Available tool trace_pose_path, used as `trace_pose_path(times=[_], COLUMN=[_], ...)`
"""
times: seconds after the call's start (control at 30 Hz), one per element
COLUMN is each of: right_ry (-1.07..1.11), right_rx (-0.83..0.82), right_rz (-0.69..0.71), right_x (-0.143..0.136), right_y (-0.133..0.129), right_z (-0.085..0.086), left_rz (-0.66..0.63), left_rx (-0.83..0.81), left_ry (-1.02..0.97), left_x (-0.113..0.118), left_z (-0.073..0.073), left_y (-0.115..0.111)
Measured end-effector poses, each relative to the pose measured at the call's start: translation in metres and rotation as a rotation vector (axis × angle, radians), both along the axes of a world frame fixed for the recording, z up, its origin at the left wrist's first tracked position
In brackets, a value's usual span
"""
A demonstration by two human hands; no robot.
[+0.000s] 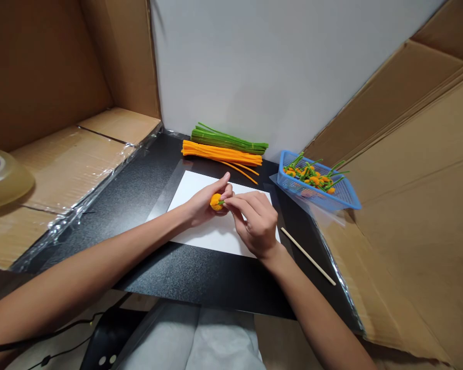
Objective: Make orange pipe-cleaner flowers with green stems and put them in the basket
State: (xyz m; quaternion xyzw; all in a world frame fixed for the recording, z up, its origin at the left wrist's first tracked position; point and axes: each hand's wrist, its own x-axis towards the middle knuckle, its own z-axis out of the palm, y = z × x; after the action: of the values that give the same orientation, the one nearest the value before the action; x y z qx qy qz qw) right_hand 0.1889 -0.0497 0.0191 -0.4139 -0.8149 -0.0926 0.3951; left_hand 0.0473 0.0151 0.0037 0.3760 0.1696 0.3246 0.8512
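Observation:
Over a white sheet point(200, 231), my left hand point(208, 203) holds a small orange pumpkin-like ball point(216, 202) between its fingers, with the thumb pointing up. A short green stem point(221, 202) comes out of the ball's right side. My right hand point(256, 218) pinches at that stem with thumb and index finger, its other fingers curled. Behind the sheet lie a bundle of orange fuzzy stems point(219, 152) and a bundle of green ones point(227, 140). A few orange stems stick out loose toward the right.
At the right back, a blue basket point(320, 204) holds several orange balls with green stems. A thin wooden stick point(307, 256) lies on the black table point(177, 272) right of the sheet. Cardboard walls flank both sides; a tape roll point(11, 180) sits far left.

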Motion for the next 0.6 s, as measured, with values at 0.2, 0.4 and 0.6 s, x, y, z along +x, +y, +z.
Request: trace_pose_path(times=[0.2, 0.4, 0.6], right_ry=[0.121, 0.531, 0.617], right_rx=[-0.161, -0.622, -0.644], right_rz=[-0.016, 0.013, 0.004], right_x=[-0.006, -0.015, -0.019], right_y=[0.001, 0.001, -0.003], right_z=[-0.001, -0.002, 0.001], left_rz=[0.255, 0.421, 0.420], left_rx=[0.052, 0.132, 0.203], left_ry=[0.061, 0.150, 0.174], left_x=[0.006, 0.009, 0.009], left_z=[-0.004, -0.016, -0.016], left_y=[-0.003, 0.001, 0.004])
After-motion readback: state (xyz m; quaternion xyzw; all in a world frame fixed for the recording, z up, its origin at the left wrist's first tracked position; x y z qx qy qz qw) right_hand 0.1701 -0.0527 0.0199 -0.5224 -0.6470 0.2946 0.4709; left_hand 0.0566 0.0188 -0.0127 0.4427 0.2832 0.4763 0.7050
